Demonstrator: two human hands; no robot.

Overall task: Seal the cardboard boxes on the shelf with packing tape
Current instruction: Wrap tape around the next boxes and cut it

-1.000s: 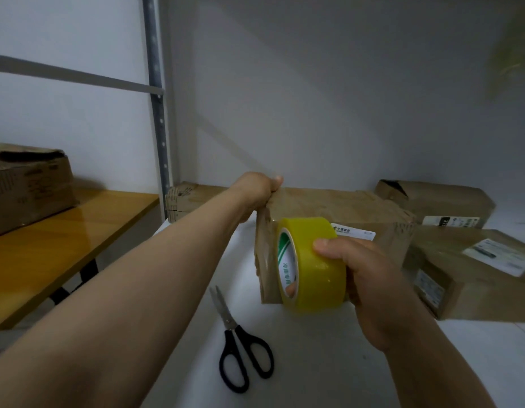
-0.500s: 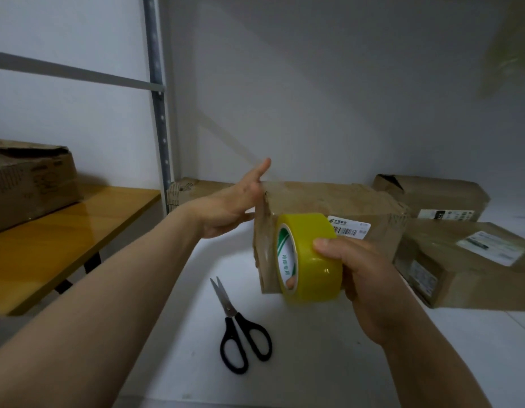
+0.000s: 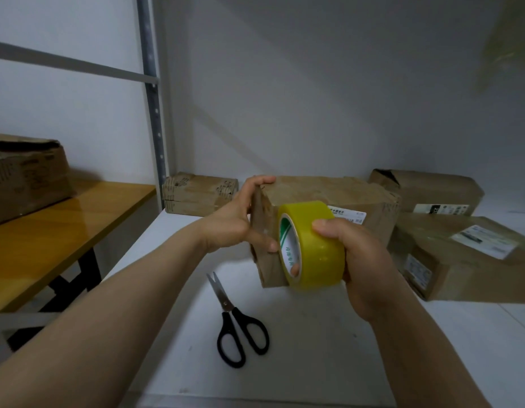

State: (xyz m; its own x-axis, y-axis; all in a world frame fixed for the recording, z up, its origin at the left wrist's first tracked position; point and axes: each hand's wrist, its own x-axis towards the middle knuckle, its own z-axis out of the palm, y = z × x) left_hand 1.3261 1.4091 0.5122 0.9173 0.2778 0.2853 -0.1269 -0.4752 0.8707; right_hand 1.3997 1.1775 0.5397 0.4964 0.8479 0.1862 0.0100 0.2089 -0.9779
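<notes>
A white shelf [image 3: 314,363] fills the near and middle ground, with a grey wall behind it. To its left stands a wooden table [image 3: 64,231], and on the far left of that table sits a worn box [image 3: 23,178] with a crumpled top. A metal upright [image 3: 151,98] with holes rises between the table and the shelf.

Four cardboard boxes lie on the shelf. The middle box [image 3: 329,192] looks the largest, with its top flaps down and a white label on its near side. Just beside it on the right lies the near right box [image 3: 461,260], which has one white label on top and another on its near face. Behind that, the far right box [image 3: 432,192] gapes open at its left end. The far left box [image 3: 196,191] sits by the wall close to the upright, apart from the middle box.

The left hand [image 3: 234,219] grips the left end of the middle box, fingers curled over the top edge and thumb pressed on the end face. The right hand [image 3: 358,254] holds the tape roll [image 3: 317,245] just in front of the same box, with the thumb over the yellow band and a fingertip showing through the core. The green and white core faces left.

Black-handled scissors [image 3: 234,319] lie on the shelf near the middle box, blades pointing far and slightly parted at the tips
</notes>
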